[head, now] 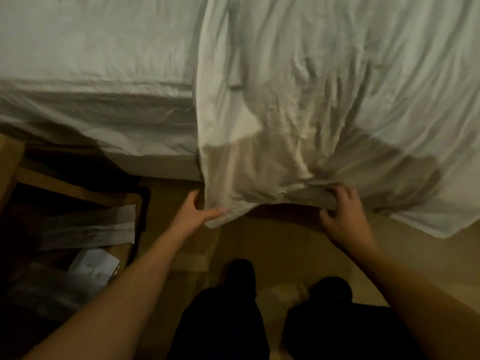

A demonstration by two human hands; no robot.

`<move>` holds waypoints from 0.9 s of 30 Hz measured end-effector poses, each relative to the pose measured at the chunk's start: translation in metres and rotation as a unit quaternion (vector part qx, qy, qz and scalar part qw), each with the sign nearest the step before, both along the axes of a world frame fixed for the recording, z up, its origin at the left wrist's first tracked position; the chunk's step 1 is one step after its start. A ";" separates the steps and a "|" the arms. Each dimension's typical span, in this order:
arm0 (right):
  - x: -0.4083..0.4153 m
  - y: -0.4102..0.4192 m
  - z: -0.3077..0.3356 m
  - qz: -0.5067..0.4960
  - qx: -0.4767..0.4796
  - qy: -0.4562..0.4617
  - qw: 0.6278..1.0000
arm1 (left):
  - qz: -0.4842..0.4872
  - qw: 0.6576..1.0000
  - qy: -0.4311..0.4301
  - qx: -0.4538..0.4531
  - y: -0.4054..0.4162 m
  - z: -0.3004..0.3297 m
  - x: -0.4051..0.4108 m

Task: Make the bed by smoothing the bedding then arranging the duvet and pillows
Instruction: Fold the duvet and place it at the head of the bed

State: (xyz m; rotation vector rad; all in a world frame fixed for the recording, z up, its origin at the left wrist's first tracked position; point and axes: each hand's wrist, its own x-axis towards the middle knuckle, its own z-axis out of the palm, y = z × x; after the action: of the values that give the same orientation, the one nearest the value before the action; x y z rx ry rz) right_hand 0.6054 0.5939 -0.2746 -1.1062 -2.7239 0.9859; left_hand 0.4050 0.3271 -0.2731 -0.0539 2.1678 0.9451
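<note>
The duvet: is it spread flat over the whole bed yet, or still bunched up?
Still bunched. The duvet is creased and covers only the right part; bare sheet shows on the left. Both the left hand and right hand grip its hanging edge.

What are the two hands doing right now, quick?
Left hand: fingers pinch the corner of the wrinkled white fabric duvet.
Right hand: fingers curl round the duvet's hanging edge.
</note>
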 end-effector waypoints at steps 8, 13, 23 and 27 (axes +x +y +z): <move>0.042 0.148 0.064 -0.132 0.192 0.081 0.969 | 0.139 0.960 0.122 0.208 0.091 0.043 -0.065; 0.080 0.207 0.082 -0.265 0.100 0.077 0.956 | 0.144 0.961 0.012 0.236 0.088 0.065 -0.047; 0.124 0.236 0.066 -0.394 -0.217 0.180 0.875 | 0.090 0.973 0.053 0.206 0.057 0.127 0.013; 0.132 0.247 0.064 -0.397 -0.301 0.181 0.848 | 0.060 0.974 0.094 0.195 0.062 0.143 0.037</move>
State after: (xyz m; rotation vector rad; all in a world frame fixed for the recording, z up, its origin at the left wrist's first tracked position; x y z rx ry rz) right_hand 0.7377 0.8409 -0.2109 -1.6819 -1.4121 1.6537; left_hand 0.4418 0.3888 -0.1302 0.1005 2.1249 1.4828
